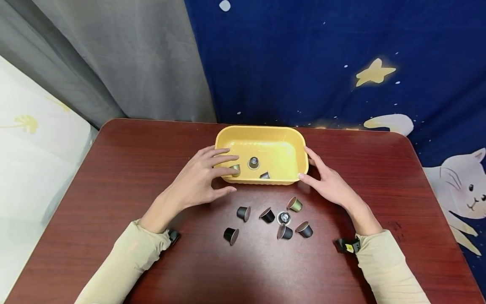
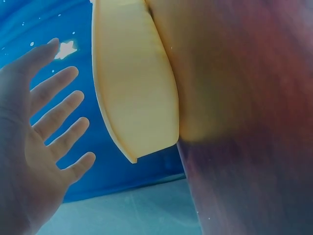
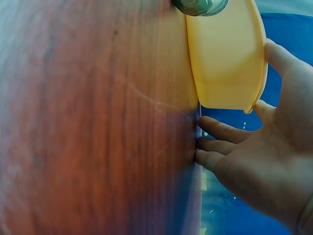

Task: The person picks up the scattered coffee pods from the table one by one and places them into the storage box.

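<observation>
A yellow tray (image 1: 262,128) stands at the middle of a dark red table (image 1: 114,177). Three coffee capsules lie in it, one upright (image 1: 253,162). My left hand (image 1: 201,179) is spread with straight fingers over the tray's left rim; in the left wrist view the left hand (image 2: 44,122) stays apart from the tray (image 2: 137,88). My right hand (image 1: 326,181) lies relaxed at the tray's right end. In the right wrist view its thumb (image 3: 276,54) touches the tray (image 3: 225,58) and its fingers (image 3: 215,129) lie by the table. Neither hand holds anything.
Several capsules lie loose between my wrists in front of the tray, mostly black (image 1: 243,213), one green (image 1: 294,204), one upright (image 1: 283,218). A grey curtain (image 1: 114,63) and blue starred cloth (image 1: 322,63) hang behind the table. A white surface (image 1: 30,160) adjoins on the left.
</observation>
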The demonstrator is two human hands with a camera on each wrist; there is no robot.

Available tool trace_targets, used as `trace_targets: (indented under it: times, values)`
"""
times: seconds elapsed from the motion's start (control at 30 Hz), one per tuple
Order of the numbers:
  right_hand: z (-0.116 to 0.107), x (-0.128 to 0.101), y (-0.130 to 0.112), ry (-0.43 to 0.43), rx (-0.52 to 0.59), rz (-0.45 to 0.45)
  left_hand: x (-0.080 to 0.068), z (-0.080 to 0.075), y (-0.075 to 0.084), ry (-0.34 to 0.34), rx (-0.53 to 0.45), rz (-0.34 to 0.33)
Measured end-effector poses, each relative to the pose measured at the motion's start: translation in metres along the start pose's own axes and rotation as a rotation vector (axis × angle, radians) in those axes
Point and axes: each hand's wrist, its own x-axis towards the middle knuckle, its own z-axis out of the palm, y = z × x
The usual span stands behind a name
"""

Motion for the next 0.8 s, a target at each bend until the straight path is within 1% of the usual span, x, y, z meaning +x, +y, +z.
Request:
trace_targets:
  times: [0.2,0.37,0.63,0.8]
  values:
    - [0.0,0.0,-0.001,0.002,0.004,-0.007,-0.007,-0.002,0.011,-0.042,0.006,-0.008]
    - [0.001,0.0,0.0,0.0,0.005,-0.002,-0.01,-0.004,0.018,-0.068,0.011,-0.006]
    - [0.001,0.0,0.001,0.0,0.005,-0.002,-0.016,-0.004,0.028,-0.065,0.004,-0.002]
    - [0.001,-0.001,0.001,0.002,0.003,-0.002,-0.02,-0.004,0.032,-0.07,-0.001,-0.014]
